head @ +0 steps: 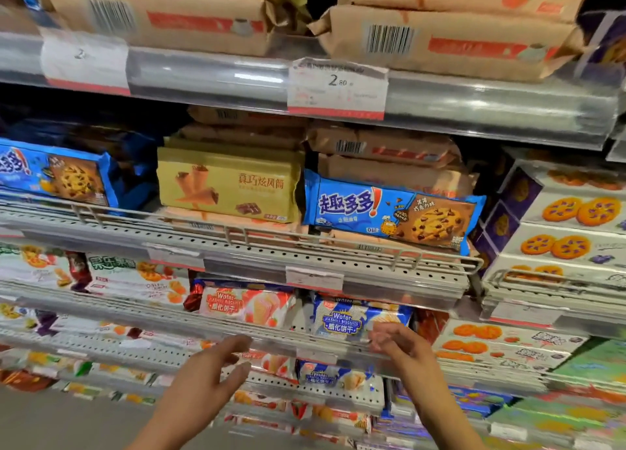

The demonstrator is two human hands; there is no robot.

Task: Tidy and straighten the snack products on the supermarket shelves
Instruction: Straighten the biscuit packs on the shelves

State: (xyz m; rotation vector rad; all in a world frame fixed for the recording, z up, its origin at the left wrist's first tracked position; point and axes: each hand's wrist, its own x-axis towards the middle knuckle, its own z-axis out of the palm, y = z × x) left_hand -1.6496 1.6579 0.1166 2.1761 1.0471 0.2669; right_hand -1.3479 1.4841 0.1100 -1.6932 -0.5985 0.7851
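Observation:
A blue chocolate-chip cookie pack (393, 211) lies tilted on the middle shelf, leaning against brown packs behind the wire rail (271, 243). Left of it stands a yellow wafer-cone box (230, 183). One shelf down sit a pink wafer pack (247, 305) and a blue wafer pack (352, 317). My left hand (210, 371) is raised in front of the lower shelf edge, fingers spread and relaxed, holding nothing. My right hand (403, 348) hovers just below the blue wafer pack, fingers loosely bent, nothing in it.
Brown paper-wrapped packs (440, 40) fill the top shelf above a price tag (338, 87). More blue cookie packs (57, 175) are at the left. White boxes with orange biscuits (569, 219) stack at the right. Lower shelves hold several colourful packs.

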